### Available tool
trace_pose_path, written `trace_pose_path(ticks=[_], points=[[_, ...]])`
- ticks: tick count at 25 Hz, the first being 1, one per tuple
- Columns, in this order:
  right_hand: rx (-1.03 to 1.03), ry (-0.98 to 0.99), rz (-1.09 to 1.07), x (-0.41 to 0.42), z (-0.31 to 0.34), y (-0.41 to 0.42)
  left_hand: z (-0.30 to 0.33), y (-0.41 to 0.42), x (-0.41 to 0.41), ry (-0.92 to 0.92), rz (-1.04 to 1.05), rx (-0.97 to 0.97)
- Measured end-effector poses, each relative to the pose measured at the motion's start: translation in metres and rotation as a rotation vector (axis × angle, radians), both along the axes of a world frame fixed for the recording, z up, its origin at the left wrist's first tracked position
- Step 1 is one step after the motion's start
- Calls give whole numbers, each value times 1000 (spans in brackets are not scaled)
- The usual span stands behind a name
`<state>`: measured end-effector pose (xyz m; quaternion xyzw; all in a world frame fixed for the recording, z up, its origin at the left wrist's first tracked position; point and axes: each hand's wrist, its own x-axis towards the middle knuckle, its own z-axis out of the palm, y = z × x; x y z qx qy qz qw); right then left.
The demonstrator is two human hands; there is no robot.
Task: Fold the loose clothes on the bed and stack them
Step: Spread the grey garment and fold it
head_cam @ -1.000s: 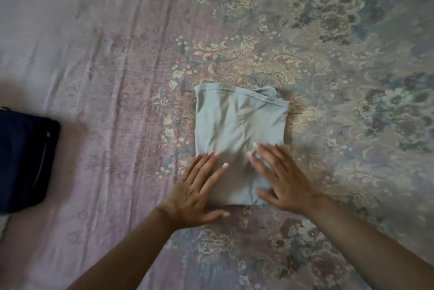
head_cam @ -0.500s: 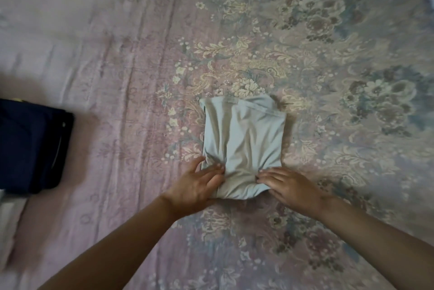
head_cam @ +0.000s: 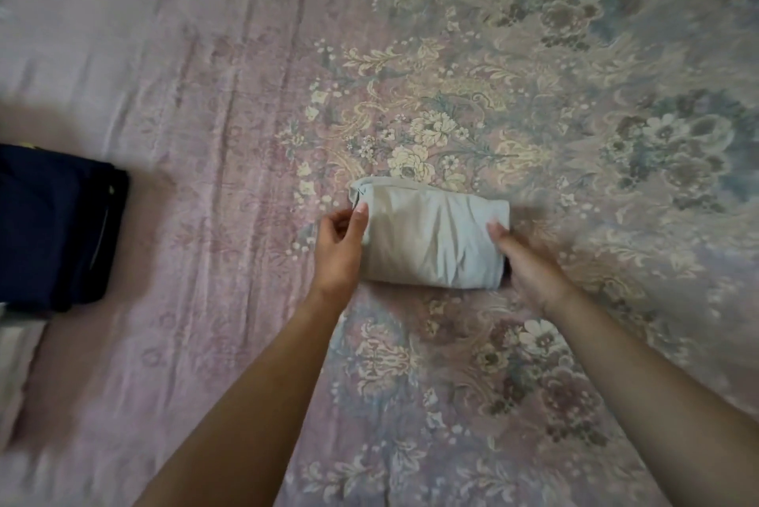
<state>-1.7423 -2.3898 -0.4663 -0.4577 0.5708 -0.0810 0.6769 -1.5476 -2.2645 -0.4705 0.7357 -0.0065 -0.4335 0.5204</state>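
One folded pale-blue garment (head_cam: 431, 237) is held at its ends by two hands, left hand (head_cam: 339, 250) and right hand (head_cam: 530, 264), mid-bed (head_cam: 205, 75), one dark folded pile (head_cam: 53, 235) lying well left.

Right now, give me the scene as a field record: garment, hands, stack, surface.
garment: pale grey-green cloth, folded into a compact rectangle, lying flat on the bedspread
left hand: at the cloth's left edge, fingertips touching it; whether it pinches the fabric cannot be told
right hand: at the cloth's right edge, fingers touching it; grip hidden
stack: dark navy folded clothes at the left edge of the view, apart from the cloth
surface: floral bedspread, pinkish, wrinkled on the left
task state: cloth folded, not yet on the stack
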Motion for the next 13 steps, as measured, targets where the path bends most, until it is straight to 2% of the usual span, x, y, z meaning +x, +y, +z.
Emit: trace_pose_path(ticks=[2,6,9,13], points=[[-173,104,-25,-3,-14,16,-3,7,-16,-158,-28,38],[-437,137,-110,12,-12,34,-7,13,-28,-384,-176,55],[-590,241,-205,24,-12,41,-8,7,-28,-425,-174,1],[-507,521,-226,26,-24,37,-16,4,-36,-431,-92,151]])
